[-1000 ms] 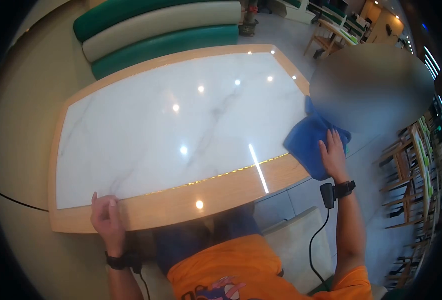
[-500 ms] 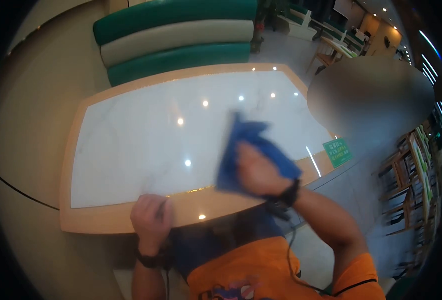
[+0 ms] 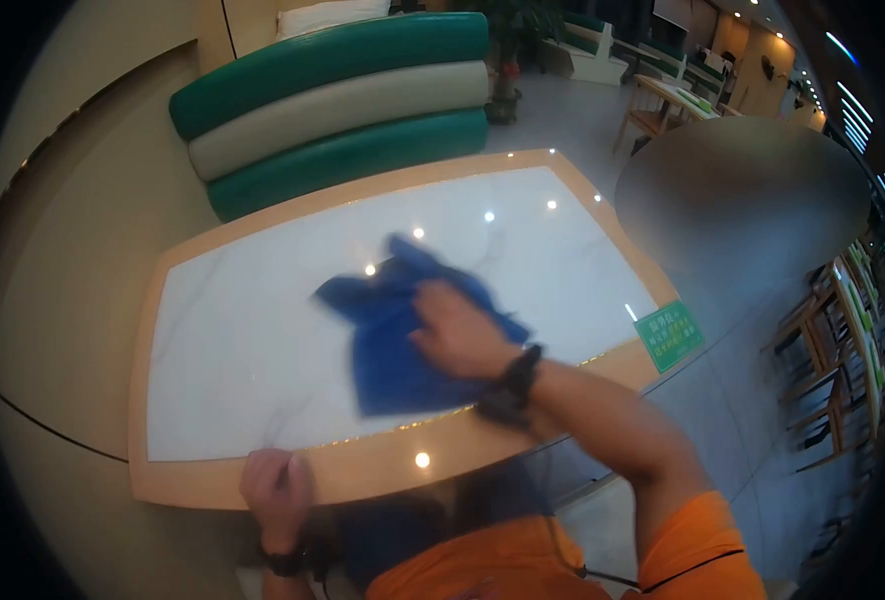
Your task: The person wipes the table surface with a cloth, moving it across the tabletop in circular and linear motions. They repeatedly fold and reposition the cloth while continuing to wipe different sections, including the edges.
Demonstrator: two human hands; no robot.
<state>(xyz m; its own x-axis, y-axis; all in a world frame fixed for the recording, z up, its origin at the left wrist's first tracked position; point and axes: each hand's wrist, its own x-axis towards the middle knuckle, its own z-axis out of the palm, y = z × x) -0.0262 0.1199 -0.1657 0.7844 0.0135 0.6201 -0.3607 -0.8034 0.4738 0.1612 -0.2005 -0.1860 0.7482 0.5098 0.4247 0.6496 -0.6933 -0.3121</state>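
Observation:
A blue cloth (image 3: 403, 345) lies spread and crumpled over the white marble-look tabletop (image 3: 233, 330). On top of it presses my right hand (image 3: 463, 335), slightly blurred, its fingers gripping the fabric and partly sunk in its folds. My left hand (image 3: 278, 490) rests curled on the wooden front edge (image 3: 373, 485) of the table, towards the left. A dark gap shows between its thumb and fingers; whether anything is inside cannot be made out. Both wrists carry black bands.
Behind the table stands a green and cream padded bench (image 3: 343, 105). A green sign (image 3: 669, 337) sits at the table's right front corner. Wall panelling (image 3: 63, 300) runs along the left. Wooden chairs (image 3: 818, 390) and a long table are at the right, beyond the tiled floor (image 3: 708, 430).
My right hand has swept the blue cloth leftward across the tabletop, and the cloth is now spread wider. My left hand stays at the front edge. The whole view has shifted slightly.

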